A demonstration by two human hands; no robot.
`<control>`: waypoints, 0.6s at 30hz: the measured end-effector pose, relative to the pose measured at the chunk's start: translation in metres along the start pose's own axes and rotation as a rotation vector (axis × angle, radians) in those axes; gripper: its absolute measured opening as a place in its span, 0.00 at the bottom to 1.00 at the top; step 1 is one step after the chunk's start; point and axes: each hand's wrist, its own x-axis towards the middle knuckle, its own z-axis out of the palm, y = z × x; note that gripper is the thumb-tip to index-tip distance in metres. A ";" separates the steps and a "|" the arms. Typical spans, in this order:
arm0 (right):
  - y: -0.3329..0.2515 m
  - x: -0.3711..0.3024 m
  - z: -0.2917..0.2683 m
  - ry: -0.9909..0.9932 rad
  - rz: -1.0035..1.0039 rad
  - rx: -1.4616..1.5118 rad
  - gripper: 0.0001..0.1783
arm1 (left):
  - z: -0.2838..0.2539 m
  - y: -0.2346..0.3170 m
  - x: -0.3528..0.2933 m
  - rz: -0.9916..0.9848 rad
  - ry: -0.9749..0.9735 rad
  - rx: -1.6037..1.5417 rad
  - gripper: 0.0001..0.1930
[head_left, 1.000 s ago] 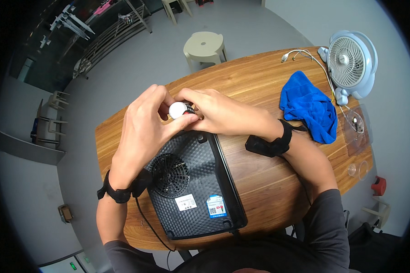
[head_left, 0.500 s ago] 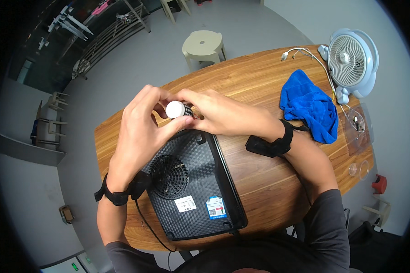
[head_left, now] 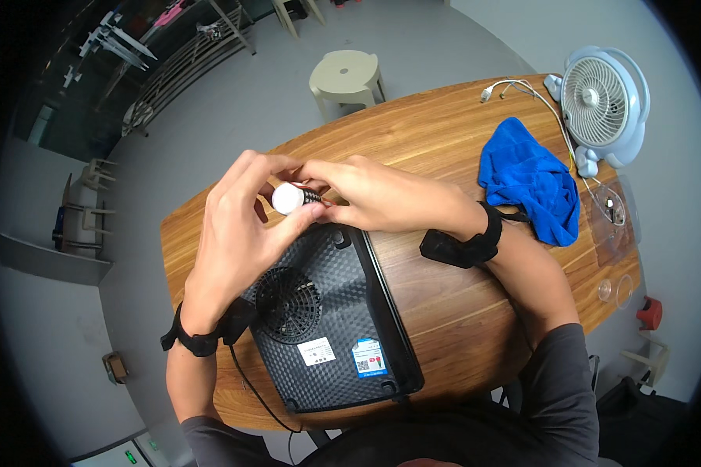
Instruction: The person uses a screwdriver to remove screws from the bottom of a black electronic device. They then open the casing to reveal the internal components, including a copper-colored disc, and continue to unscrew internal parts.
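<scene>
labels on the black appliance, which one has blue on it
The right label, blue-bordered; the left one, nearer the round vent, shows no blue.

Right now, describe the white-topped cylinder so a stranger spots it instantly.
On the wooden table lies an upturned black appliance with a fan grille. At its far end, the left hand and right hand hold the small white-topped cylinder between them. Its round white end sets it apart from the dark appliance.

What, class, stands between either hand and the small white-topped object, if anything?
Nothing visible does: the left hand and right hand have fingers around the white-topped object. The black appliance lies nearer the body, not between them; some fingertip contacts are hidden.
</scene>
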 end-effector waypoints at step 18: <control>-0.011 -0.003 -0.005 0.030 0.034 -0.031 0.19 | 0.007 -0.009 -0.002 0.005 -0.007 -0.176 0.22</control>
